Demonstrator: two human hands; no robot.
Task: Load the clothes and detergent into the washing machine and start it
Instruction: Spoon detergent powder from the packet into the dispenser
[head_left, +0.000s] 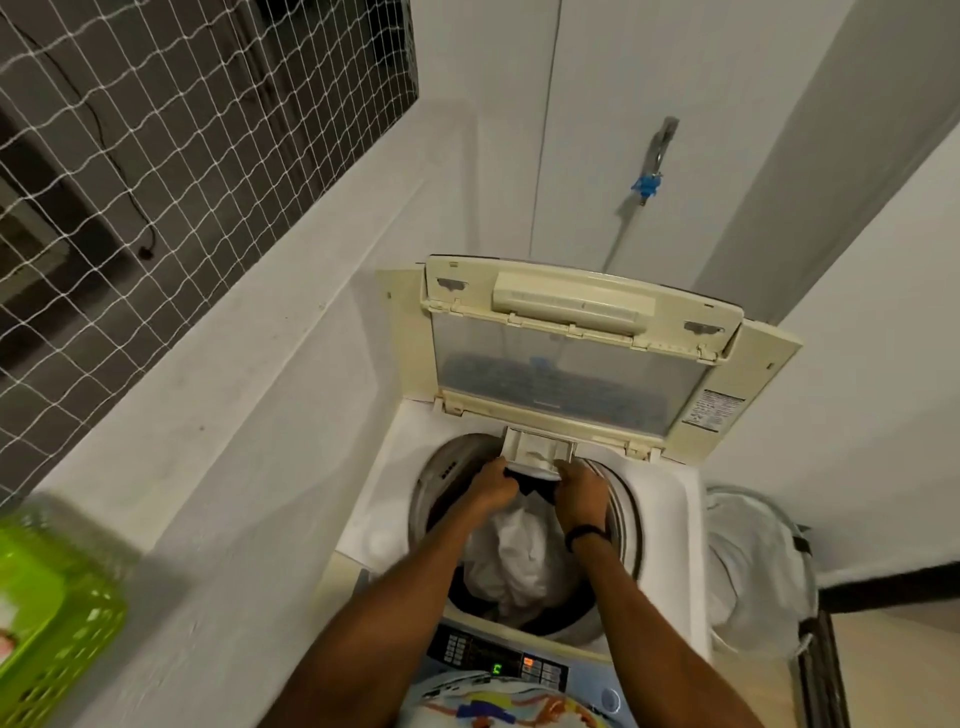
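A cream top-loading washing machine (670, 499) stands with its lid (571, 364) raised. White and dark clothes (519, 561) fill the drum. At the drum's far rim a small detergent drawer (537, 449) is pulled out. My left hand (491, 483) grips the drawer's left front corner. My right hand (579, 491), a dark band on its wrist, grips the drawer's right front corner. The control panel (498, 660) near me is lit, with a green digit showing.
A green plastic basket (57, 613) sits on the white ledge at the left, under a netted window (156, 145). A white laundry bag (753, 571) stands to the machine's right. A tap with a blue fitting (647, 184) is on the wall behind.
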